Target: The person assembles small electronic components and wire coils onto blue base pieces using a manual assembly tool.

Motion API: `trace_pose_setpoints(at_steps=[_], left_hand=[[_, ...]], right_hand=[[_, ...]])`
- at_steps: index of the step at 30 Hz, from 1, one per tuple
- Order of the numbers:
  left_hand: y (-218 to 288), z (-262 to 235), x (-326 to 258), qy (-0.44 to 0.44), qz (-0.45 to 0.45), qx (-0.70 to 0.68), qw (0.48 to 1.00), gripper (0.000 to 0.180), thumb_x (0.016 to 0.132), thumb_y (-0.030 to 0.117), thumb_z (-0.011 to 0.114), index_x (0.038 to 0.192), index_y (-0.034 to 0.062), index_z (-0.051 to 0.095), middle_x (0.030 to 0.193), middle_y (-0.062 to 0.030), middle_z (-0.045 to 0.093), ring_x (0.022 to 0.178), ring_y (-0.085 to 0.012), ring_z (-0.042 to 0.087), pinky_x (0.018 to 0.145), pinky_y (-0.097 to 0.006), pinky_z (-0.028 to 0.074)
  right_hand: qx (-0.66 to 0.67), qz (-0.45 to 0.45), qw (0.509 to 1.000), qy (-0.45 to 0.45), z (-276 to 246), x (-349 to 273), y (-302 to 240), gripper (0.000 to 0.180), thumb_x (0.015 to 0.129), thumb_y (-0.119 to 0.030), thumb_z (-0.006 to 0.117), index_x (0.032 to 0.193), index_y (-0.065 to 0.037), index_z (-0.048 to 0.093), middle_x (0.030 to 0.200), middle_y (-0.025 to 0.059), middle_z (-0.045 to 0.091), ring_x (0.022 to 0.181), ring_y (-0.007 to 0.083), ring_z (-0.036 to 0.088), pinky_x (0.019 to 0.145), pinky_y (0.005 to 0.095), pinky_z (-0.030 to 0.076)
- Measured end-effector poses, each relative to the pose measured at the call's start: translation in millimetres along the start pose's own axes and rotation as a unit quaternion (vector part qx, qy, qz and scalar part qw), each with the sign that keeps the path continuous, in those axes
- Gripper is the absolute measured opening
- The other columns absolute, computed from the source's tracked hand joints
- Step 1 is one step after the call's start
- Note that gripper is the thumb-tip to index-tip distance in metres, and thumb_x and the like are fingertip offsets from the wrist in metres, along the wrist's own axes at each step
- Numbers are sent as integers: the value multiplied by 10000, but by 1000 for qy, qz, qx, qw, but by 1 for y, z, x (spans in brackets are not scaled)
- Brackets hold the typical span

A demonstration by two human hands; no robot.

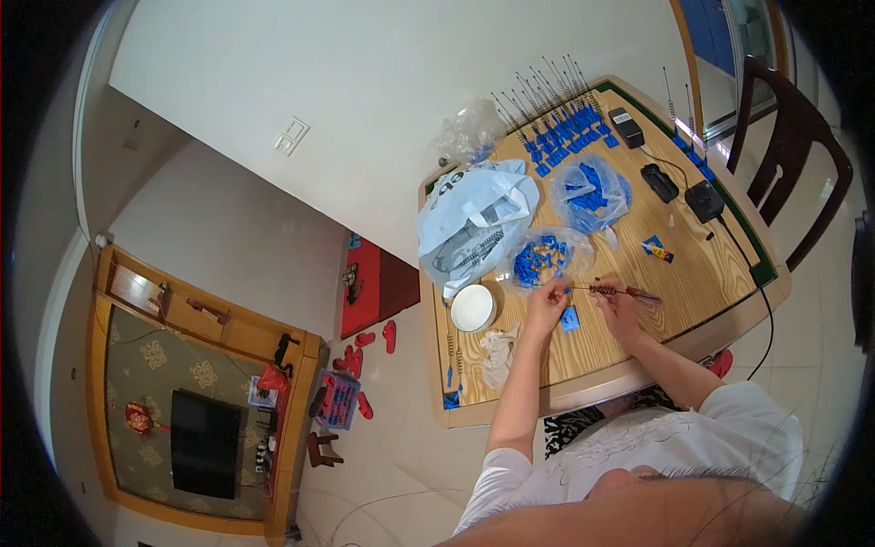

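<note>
My left hand point(547, 299) pinches the thin end of a metal rod with a coiled spring section point(609, 290). My right hand point(622, 305) grips the same rod farther along, near its reddish-brown end point(645, 294). A small blue plastic piece point(571, 318) lies on the wooden table point(656, 264) just below both hands. An open clear bag of blue and yellow parts point(544, 255) sits right beyond my left hand.
Rows of blue parts with upright rods point(563, 139) stand at the far end. A second clear bag of blue pieces point(592, 193), a white-blue plastic bag point(474, 219), a white bowl point(473, 307), black chargers point(704, 201) with a cable, and a dark chair point(795, 146) surround the work spot.
</note>
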State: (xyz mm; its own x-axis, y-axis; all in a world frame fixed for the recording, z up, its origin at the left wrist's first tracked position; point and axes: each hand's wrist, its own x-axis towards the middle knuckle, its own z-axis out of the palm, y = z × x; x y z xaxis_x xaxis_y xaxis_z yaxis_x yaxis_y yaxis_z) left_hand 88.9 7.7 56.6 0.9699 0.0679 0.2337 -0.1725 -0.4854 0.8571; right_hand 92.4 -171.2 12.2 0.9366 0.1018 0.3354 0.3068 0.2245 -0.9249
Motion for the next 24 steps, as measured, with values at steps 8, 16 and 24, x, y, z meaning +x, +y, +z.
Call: trace_pose_setpoints(at_steps=[8, 16, 24], left_hand=[[5, -5, -3, -14, -37, 15, 999, 179, 769, -32, 621, 944, 5, 616, 827, -33, 640, 766, -91, 596, 677, -218, 482], [11, -5, -4, -21, -4, 84, 996, 180, 767, -13, 617, 943, 23, 625, 782, -58, 643, 715, -112, 605, 657, -243, 487], [6, -11, -4, -1, 48, 90, 995, 165, 752, 0, 624, 915, 15, 611, 757, -106, 627, 668, -198, 605, 615, -285, 487]], right_hand=[[-21, -31, 999, -7, 3, -2, 4, 167, 871, -15, 556, 1035, -17, 522, 947, 75, 580, 850, 117, 583, 700, 243, 496], [-15, -8, 1000, -8, 1, -2, -5, 160, 871, -29, 565, 1027, -15, 529, 956, 72, 578, 857, 128, 600, 691, 241, 503], [8, 15, 1000, -1, 9, -2, -3, 162, 872, -46, 570, 1026, -20, 525, 894, 69, 599, 869, 129, 622, 677, 242, 506]])
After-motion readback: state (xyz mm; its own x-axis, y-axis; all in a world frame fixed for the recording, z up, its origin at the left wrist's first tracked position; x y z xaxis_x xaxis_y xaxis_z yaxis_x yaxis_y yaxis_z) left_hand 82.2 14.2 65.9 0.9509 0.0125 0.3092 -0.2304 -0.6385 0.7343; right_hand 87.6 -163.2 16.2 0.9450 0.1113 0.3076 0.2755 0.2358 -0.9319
